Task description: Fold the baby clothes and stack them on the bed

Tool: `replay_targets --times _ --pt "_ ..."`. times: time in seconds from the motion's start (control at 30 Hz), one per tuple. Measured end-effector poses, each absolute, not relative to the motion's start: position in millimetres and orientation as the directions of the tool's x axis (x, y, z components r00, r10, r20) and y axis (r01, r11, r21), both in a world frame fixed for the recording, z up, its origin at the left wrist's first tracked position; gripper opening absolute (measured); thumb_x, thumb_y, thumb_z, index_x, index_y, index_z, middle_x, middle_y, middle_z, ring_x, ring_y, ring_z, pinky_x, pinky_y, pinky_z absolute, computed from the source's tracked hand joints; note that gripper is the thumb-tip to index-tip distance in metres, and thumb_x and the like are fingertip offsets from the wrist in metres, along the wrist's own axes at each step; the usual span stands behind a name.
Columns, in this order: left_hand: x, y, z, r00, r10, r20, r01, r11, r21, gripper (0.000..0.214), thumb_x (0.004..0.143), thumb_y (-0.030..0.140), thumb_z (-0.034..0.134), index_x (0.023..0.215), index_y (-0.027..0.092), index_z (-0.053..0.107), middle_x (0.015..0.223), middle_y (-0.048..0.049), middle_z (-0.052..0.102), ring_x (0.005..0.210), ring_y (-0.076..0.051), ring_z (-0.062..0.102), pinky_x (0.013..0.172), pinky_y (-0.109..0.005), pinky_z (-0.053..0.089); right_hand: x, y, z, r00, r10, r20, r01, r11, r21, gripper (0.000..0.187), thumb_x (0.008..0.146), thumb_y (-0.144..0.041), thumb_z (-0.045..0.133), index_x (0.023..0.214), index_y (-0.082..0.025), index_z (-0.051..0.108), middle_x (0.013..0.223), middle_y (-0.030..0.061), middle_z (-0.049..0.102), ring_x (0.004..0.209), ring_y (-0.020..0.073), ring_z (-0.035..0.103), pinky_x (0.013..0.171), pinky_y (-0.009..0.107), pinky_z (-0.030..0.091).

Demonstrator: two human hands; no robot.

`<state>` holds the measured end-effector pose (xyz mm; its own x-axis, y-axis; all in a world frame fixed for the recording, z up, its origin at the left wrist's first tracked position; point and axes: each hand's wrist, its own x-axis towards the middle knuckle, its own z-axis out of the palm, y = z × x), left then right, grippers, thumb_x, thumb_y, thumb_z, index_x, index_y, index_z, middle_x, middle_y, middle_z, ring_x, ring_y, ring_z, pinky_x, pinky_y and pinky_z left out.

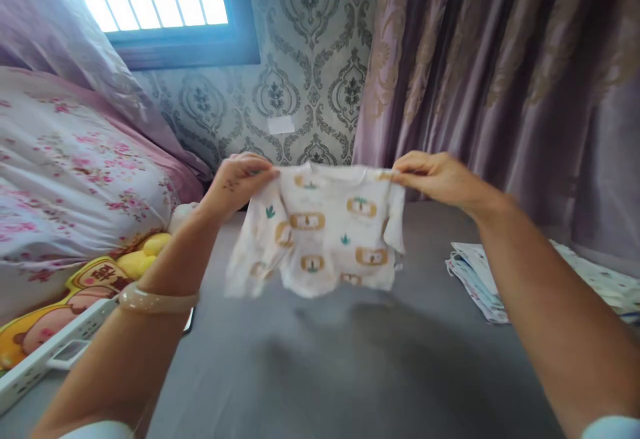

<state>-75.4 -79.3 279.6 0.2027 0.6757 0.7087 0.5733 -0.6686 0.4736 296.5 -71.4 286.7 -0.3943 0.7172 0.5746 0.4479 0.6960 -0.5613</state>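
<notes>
A small white baby shirt (330, 232) with tan and green prints hangs spread out above a grey sheet. My left hand (243, 182) pinches it at the shoulder on the left. At the opposite shoulder, my right hand (435, 176) grips the cloth between thumb and fingers. The long sleeve on the left side dangles down, slightly blurred. The sleeve on the right hangs close to the body of the shirt. A pale bangle circles my left forearm.
Folded clothes (480, 279) lie on the grey sheet (350, 372) at the right, partly behind my right forearm. To the left are a white slotted rail (55, 352), a yellow cartoon cushion (95, 279) and floral bedding (90, 179). Purple curtains (475, 79) hang behind.
</notes>
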Motion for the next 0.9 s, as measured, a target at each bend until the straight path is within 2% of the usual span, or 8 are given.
replay_targets --times 0.1,0.2,0.3,0.4,0.47,0.63,0.8,0.9 --pt "-74 -73 270 0.135 0.693 0.708 0.566 -0.641 0.519 0.032 0.075 0.053 0.067 0.076 0.021 0.074 0.091 -0.0056 0.069 0.089 -0.022 0.061 0.08 -0.036 0.049 296 -62 284 -0.378 0.735 0.562 0.384 0.677 -0.627 0.04 0.073 -0.062 0.069 0.086 -0.024 0.075 0.093 0.0031 0.068 0.088 0.0201 0.061 0.082 0.036 0.049" --pt "-65 -67 265 0.147 0.68 0.718 0.627 -0.626 0.464 0.027 0.069 0.049 0.073 0.073 0.022 0.075 0.096 -0.0063 0.069 0.096 -0.023 0.06 0.086 -0.038 0.048 295 -55 280 -0.449 0.735 0.509 0.473 0.678 -0.562 0.038 0.068 -0.062 0.074 0.077 -0.025 0.076 0.093 0.0043 0.068 0.093 0.0229 0.061 0.088 0.039 0.048" --pt "-55 -59 264 0.144 0.7 0.7 0.597 -0.625 0.503 0.03 0.073 0.049 0.068 0.078 0.021 0.076 0.101 -0.0075 0.068 0.096 -0.022 0.06 0.084 -0.036 0.049 293 -51 275 -0.373 0.741 0.559 0.454 0.671 -0.587 0.038 0.071 -0.064 0.07 0.082 -0.028 0.077 0.103 0.0048 0.067 0.099 0.0237 0.061 0.091 0.039 0.048" --pt "-51 -55 267 0.124 0.729 0.673 0.594 -0.598 0.538 0.028 0.069 0.048 0.072 0.074 0.021 0.075 0.098 -0.0067 0.068 0.097 -0.023 0.06 0.082 -0.034 0.05 293 -49 271 -0.381 0.756 0.532 0.456 0.654 -0.604 0.038 0.066 -0.064 0.074 0.078 -0.027 0.077 0.101 0.0051 0.067 0.098 0.0238 0.061 0.093 0.04 0.048" --pt "-53 -56 269 0.05 0.737 0.674 0.532 -0.59 0.607 0.028 0.069 0.047 0.073 0.077 0.021 0.075 0.095 -0.0064 0.069 0.094 -0.023 0.061 0.078 -0.033 0.051 294 -49 269 -0.344 0.755 0.558 0.403 0.656 -0.638 0.038 0.068 -0.063 0.073 0.081 -0.028 0.077 0.106 0.0044 0.066 0.101 0.023 0.061 0.095 0.039 0.048" --pt "-58 -60 267 0.113 0.816 0.567 0.413 -0.557 0.72 0.027 0.06 0.043 0.08 0.07 0.018 0.074 0.087 -0.0066 0.07 0.076 -0.019 0.063 0.064 -0.029 0.051 299 -50 269 -0.366 0.77 0.523 0.429 0.638 -0.639 0.036 0.068 -0.06 0.075 0.079 -0.027 0.076 0.099 0.0037 0.068 0.097 0.0225 0.062 0.091 0.039 0.05" --pt "-54 -68 265 0.201 0.839 0.506 0.352 -0.544 0.762 0.029 0.056 0.042 0.084 0.069 0.017 0.075 0.089 -0.0088 0.071 0.085 -0.022 0.065 0.072 -0.031 0.052 298 -58 270 -0.328 0.792 0.515 0.467 0.609 -0.641 0.032 0.07 -0.058 0.074 0.078 -0.027 0.076 0.097 0.0042 0.069 0.097 0.0228 0.063 0.088 0.038 0.051" --pt "-49 -75 268 0.148 0.81 0.568 0.289 -0.585 0.758 0.032 0.06 0.045 0.082 0.072 0.016 0.076 0.091 -0.0097 0.071 0.091 -0.022 0.065 0.077 -0.032 0.052 297 -62 269 -0.293 0.82 0.492 0.391 0.572 -0.721 0.037 0.071 -0.06 0.071 0.084 -0.026 0.075 0.097 0.0043 0.069 0.093 0.0218 0.063 0.084 0.037 0.052"
